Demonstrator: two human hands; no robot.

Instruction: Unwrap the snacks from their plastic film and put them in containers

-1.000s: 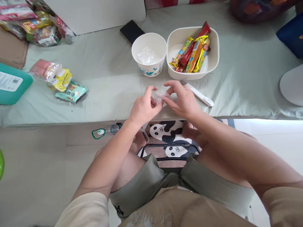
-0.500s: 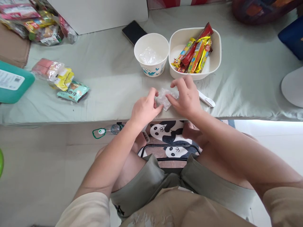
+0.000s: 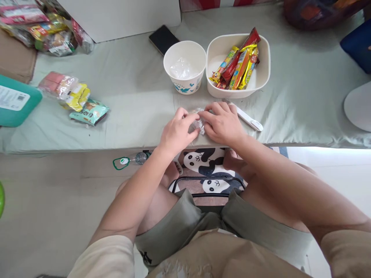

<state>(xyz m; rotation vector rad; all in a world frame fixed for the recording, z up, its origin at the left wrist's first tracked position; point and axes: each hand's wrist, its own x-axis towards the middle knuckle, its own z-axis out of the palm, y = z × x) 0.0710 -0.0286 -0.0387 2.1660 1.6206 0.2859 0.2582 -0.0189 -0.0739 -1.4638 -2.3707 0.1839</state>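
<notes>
A crumpled piece of clear plastic film (image 3: pixel 199 125) lies on the cloth near the table's front edge, squeezed between my two hands. My left hand (image 3: pixel 176 130) has its fingers curled against the film's left side. From the right, my right hand (image 3: pixel 224 122) presses in with bent fingers that partly cover the film. Just beyond the right hand rests a white utility knife (image 3: pixel 249 119). Behind the hands stands a white paper tub (image 3: pixel 187 85) with more crumpled clear film (image 3: pixel 182 69) inside. Beside it, a white plastic container (image 3: pixel 237 94) holds several wrapped snack sticks (image 3: pixel 242 69).
A black phone (image 3: pixel 162 38) lies behind the tub. Snack packets (image 3: pixel 89 112), a teal container (image 3: pixel 17 102) and a bag of snacks (image 3: pixel 52 33) are at left. A white rounded object (image 3: pixel 359 106) sits far right. A bottle (image 3: pixel 140 158) shows below the table edge.
My right hand has lowered and closed in on the film, which is now bunched smaller between both hands. More of the knife shows. My left hand has barely shifted.
</notes>
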